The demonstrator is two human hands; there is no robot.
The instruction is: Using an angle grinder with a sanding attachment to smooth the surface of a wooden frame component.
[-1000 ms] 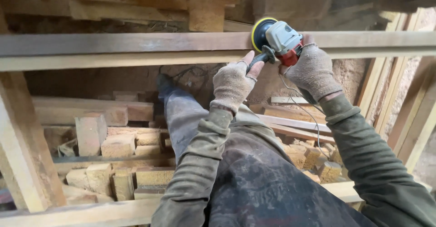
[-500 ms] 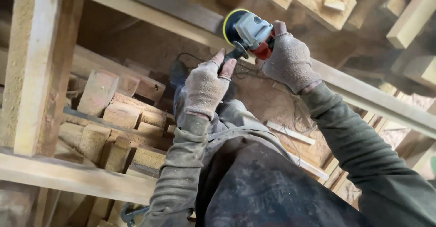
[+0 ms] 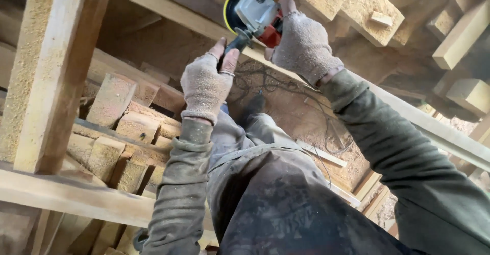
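Right hand: our right hand [image 3: 304, 47], in a dusty knit glove, is wrapped tight round the body of the grey and red sander [image 3: 255, 15]
Left hand: our left hand [image 3: 206, 84] is closed on the black side handle [image 3: 236, 44], thumb and fingertips bare, just below and left of the tool
Sander: up at the far top of the scene, its yellow-rimmed disc [image 3: 230, 11] pressed against the long wooden rail [image 3: 408, 113] that runs from far left down to near right
Doing it well: we judge both grips want to stay firm, the disc flat on the wood and not tipped on its rim, moving evenly along the grain
Cord: the thin cable [image 3: 326, 127] hangs below the right forearm, near our lap; best kept behind the disc
Edges: the upright post [image 3: 48, 76] stands well to the left; rough beam ends [image 3: 357, 5] crowd just right of the tool
Open room: free length of rail lies to the right and downward; leftward the post closes us in
Below: offcut blocks [image 3: 117, 132] are stacked at left, well apart from the hands
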